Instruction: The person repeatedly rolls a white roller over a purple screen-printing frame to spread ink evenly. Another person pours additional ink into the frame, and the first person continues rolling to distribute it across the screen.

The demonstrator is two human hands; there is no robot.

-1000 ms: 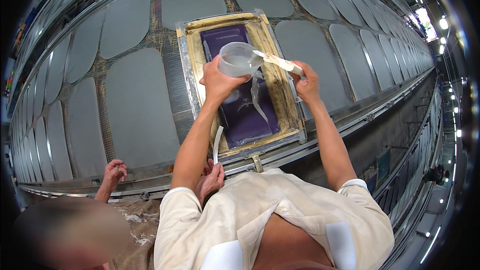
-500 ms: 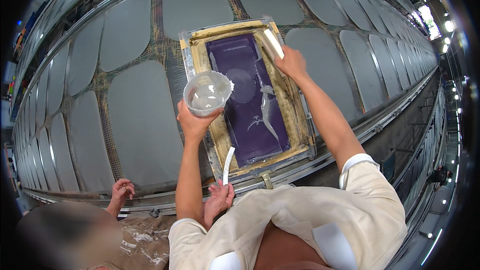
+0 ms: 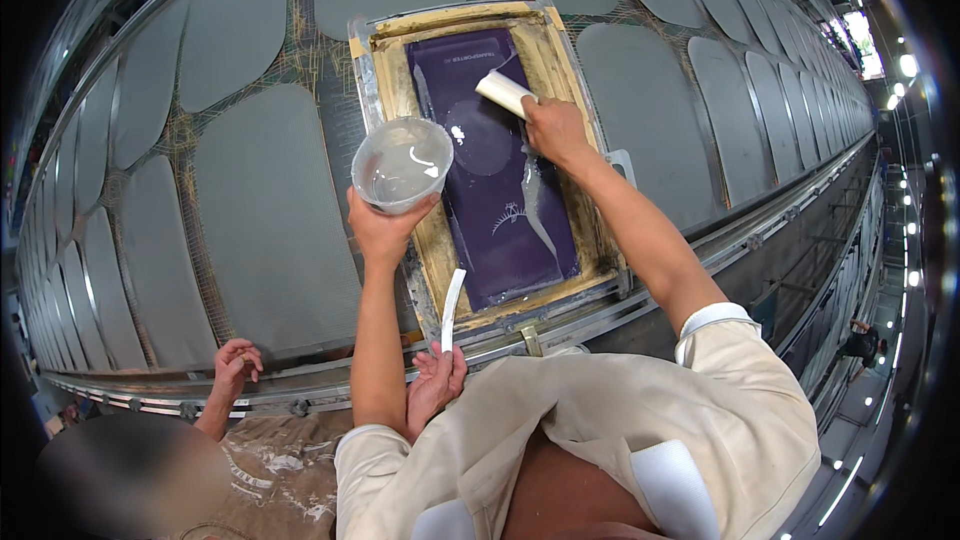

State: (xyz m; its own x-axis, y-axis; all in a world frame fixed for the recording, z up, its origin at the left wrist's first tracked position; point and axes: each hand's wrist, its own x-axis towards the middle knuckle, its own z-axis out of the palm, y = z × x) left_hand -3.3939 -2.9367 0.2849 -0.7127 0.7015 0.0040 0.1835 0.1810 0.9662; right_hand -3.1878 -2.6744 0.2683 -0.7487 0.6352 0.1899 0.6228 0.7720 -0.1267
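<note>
A wooden-edged printing screen (image 3: 592, 202) with a purple mesh (image 3: 480, 265) lies on the long table in front of me. My left hand (image 3: 382, 232) grips a translucent plastic tub (image 3: 392, 192) of clear, glossy paste from below, over the screen's left edge. In my right hand (image 3: 556, 130) is a cream-coloured squeegee (image 3: 503, 94), held over the upper part of the mesh; whether its edge touches is unclear. A thick streak of whitish paste (image 3: 534, 205) runs down the mesh's right side.
Grey flat panels (image 3: 265, 225) fill the table in rows. A metal rail (image 3: 740, 235) borders its near edge. At my left, a co-worker's hand (image 3: 437, 380) holds a white strip (image 3: 453, 308); their other hand (image 3: 236, 368) is by the rail.
My right hand has brought the squeegee leftward from the screen's right edge over the mesh and turned it flatter. The tub sits more level. The whole view has shifted slightly.
</note>
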